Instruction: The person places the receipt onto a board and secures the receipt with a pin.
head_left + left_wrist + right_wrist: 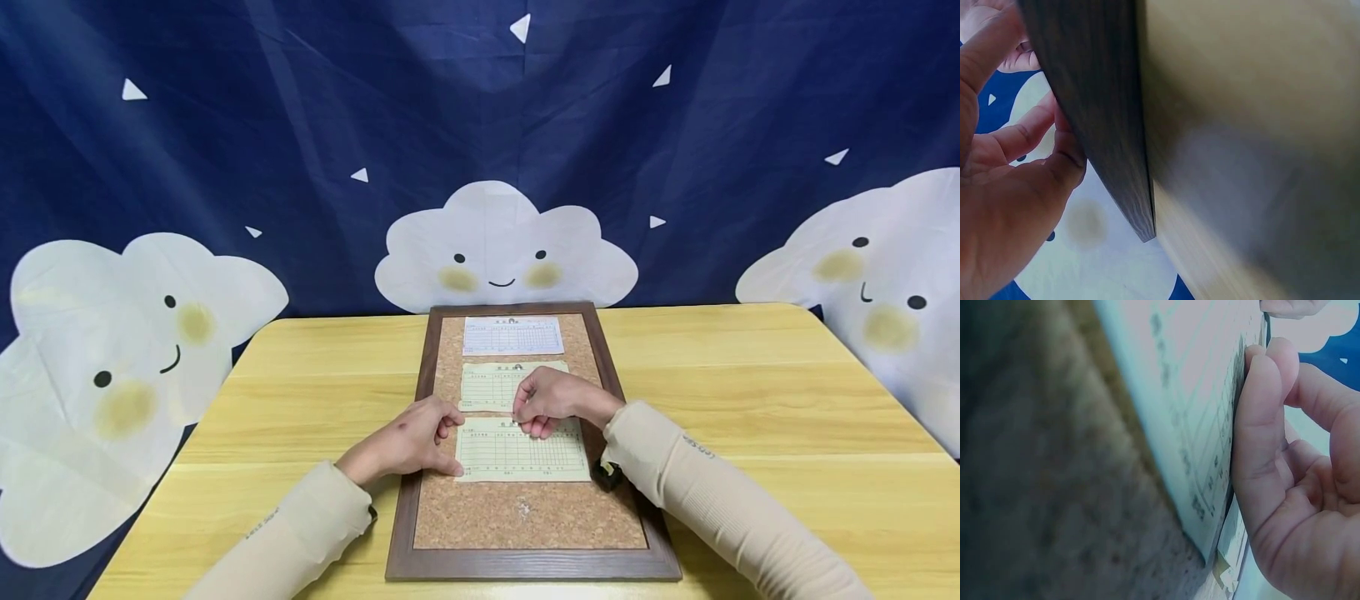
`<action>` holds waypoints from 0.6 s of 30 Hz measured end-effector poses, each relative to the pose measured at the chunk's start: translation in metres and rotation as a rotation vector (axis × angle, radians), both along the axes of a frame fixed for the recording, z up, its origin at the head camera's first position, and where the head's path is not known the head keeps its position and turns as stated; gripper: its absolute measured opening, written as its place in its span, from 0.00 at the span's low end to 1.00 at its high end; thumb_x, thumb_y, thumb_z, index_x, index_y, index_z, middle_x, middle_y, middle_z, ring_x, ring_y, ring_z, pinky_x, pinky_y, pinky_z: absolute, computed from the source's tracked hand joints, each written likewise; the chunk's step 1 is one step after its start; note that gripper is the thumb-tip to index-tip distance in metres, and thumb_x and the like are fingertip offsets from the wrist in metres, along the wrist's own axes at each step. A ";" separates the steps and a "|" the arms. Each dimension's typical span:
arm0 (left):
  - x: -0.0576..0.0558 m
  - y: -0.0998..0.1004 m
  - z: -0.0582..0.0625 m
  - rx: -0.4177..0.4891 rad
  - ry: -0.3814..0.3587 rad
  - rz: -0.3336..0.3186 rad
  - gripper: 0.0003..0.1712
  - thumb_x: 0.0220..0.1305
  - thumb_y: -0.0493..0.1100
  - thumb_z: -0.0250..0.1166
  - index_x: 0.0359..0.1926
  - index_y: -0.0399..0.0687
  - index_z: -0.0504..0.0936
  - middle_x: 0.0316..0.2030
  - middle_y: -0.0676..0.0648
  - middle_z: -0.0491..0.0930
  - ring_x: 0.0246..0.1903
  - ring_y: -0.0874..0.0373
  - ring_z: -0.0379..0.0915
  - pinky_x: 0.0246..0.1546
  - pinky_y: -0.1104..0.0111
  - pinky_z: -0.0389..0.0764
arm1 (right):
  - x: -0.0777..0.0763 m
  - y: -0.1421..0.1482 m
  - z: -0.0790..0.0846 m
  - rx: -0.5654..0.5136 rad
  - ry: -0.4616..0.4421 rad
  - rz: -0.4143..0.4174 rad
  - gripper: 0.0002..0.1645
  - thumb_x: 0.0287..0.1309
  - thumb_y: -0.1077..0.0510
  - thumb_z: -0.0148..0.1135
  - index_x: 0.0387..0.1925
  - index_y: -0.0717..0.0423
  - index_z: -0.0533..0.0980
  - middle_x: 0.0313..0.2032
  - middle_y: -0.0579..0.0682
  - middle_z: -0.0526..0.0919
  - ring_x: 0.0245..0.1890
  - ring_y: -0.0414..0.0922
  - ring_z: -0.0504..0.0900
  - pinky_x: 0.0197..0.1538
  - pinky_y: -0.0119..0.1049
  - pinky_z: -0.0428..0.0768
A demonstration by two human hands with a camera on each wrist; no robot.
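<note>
My right hand (549, 402) is over the top edge of the lowest pale green printed form (521, 457). Its thumb and index finger pinch a small pushpin, mostly hidden by the fingertips, at the form's heading. Seen from the right wrist, the hand (1291, 444) has its fingertips together close over the paper (1172, 406). On the form's left edge my left hand (412, 437) rests thumb and fingertips, spread apart and nearly straight. The left wrist view shows this hand (1016, 150) beside the dark wooden frame (1091, 94) of the cork board.
Higher on the cork board (442, 517) are another green form (480, 387) and a bluish-white form (513, 337), each with a small pin at its top. A cluster of small shiny pieces (523, 508) lies below the lowest form. The board lies on a wooden table (750, 400).
</note>
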State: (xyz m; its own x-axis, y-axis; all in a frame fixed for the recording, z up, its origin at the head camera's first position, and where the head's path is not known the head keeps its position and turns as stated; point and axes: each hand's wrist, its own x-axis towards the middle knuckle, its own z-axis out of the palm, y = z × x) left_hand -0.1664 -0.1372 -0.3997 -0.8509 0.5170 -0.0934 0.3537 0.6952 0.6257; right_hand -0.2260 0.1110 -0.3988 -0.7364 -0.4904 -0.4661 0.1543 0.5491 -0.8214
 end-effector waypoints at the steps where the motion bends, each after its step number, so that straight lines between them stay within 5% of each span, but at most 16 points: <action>1: 0.000 0.000 0.000 0.002 -0.002 0.002 0.33 0.40 0.40 0.84 0.47 0.35 0.78 0.33 0.50 0.71 0.35 0.59 0.65 0.38 0.68 0.71 | 0.000 0.000 0.000 0.002 0.001 0.000 0.05 0.60 0.70 0.63 0.29 0.63 0.80 0.20 0.54 0.82 0.15 0.39 0.78 0.24 0.32 0.81; 18: -0.002 0.000 -0.001 -0.012 0.019 -0.019 0.32 0.40 0.40 0.85 0.46 0.36 0.79 0.32 0.50 0.71 0.34 0.58 0.65 0.38 0.69 0.70 | 0.001 -0.001 -0.001 0.002 -0.002 0.019 0.06 0.61 0.71 0.62 0.28 0.64 0.79 0.19 0.53 0.81 0.15 0.39 0.78 0.23 0.31 0.81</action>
State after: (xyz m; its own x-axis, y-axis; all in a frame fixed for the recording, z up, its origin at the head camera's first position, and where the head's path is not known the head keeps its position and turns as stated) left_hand -0.1686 -0.1370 -0.4006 -0.8427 0.5317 -0.0840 0.3781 0.6957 0.6107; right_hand -0.2251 0.1095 -0.3995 -0.7258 -0.5036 -0.4687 0.1452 0.5538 -0.8199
